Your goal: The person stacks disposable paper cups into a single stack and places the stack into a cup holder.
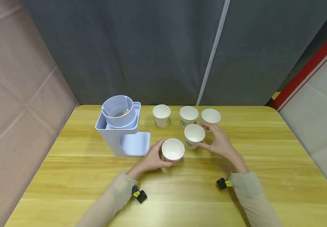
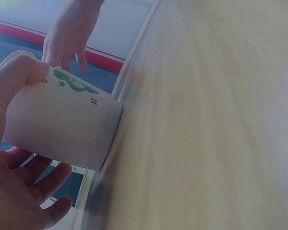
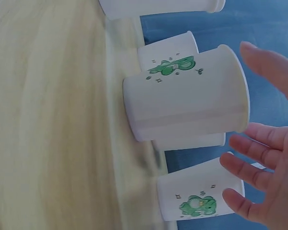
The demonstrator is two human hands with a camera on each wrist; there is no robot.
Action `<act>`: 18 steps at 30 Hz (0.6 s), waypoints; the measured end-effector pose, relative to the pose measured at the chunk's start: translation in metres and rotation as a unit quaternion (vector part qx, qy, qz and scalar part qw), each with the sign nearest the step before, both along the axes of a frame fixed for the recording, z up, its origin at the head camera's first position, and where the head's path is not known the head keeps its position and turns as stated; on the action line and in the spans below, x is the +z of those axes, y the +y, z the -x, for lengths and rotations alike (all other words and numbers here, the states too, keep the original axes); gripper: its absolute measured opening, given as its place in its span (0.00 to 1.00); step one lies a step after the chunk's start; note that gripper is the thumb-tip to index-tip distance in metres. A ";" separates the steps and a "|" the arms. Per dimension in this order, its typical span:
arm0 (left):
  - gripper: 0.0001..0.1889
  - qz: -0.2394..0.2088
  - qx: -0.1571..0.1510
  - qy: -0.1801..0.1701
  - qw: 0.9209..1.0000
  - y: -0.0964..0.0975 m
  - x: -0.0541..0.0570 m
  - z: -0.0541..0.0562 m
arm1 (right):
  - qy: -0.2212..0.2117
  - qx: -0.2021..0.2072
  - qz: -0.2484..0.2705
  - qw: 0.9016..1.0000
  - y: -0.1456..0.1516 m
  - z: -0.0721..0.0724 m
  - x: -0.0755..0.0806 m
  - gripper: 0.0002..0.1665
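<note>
With thumb and fingers around its sides, my left hand (image 1: 153, 158) holds a white paper cup (image 1: 172, 150) near the table's middle. Green printing marks this cup (image 2: 62, 117) in the left wrist view, where its base is at the table surface. My right hand (image 1: 221, 142) is spread beside another white paper cup (image 1: 194, 135), thumb near its front and fingers behind it. In the right wrist view the fingers (image 3: 252, 170) are parted and the thumb stands off this cup (image 3: 182, 96); firm contact cannot be made out.
Behind stand three more paper cups: a left one (image 1: 161, 115), a middle one (image 1: 188, 115) and a right one (image 1: 211, 116) partly behind my right fingers. A pale blue plastic stand (image 1: 109, 138) with a round hopper (image 1: 119, 110) is at the left. A grey curtain (image 1: 152, 53) hangs behind the table.
</note>
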State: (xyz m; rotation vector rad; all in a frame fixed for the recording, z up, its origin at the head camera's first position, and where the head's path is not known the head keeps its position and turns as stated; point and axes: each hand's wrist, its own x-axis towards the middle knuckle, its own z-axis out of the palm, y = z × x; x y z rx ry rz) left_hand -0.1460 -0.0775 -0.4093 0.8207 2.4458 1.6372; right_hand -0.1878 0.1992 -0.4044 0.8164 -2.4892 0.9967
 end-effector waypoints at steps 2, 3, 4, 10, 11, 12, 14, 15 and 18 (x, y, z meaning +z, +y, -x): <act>0.38 -0.003 0.002 -0.001 1.000 0.000 -0.008 0.003 | -0.010 0.008 0.011 1.000 0.000 0.002 -0.003 0.50; 0.38 -0.004 0.004 0.000 1.000 0.000 -0.012 0.005 | -0.014 0.012 0.015 1.000 0.000 0.003 -0.004 0.50; 0.39 -0.007 0.004 -0.003 1.000 -0.001 -0.018 0.007 | -0.019 0.017 0.021 0.999 -0.001 0.003 -0.006 0.49; 0.41 -0.015 0.006 -0.008 1.000 -0.002 -0.035 0.015 | -0.046 0.027 0.048 0.997 -0.002 0.008 -0.014 0.48; 0.41 -0.016 0.005 -0.006 1.000 -0.002 -0.035 0.015 | -0.051 0.026 0.051 0.997 -0.002 0.008 -0.015 0.47; 0.40 -0.017 0.005 -0.008 1.000 -0.002 -0.035 0.015 | -0.058 0.024 0.054 0.997 -0.002 0.009 -0.016 0.47; 0.40 -0.017 0.004 -0.007 1.000 -0.002 -0.035 0.015 | -0.078 0.018 0.059 0.995 -0.003 0.009 -0.017 0.47; 0.40 -0.016 0.004 -0.006 1.000 -0.002 -0.035 0.015 | -0.088 0.012 0.060 0.994 -0.003 0.009 -0.018 0.47; 0.40 -0.013 0.006 -0.004 1.000 -0.002 -0.034 0.015 | -0.121 -0.001 0.068 0.990 -0.005 0.009 -0.020 0.47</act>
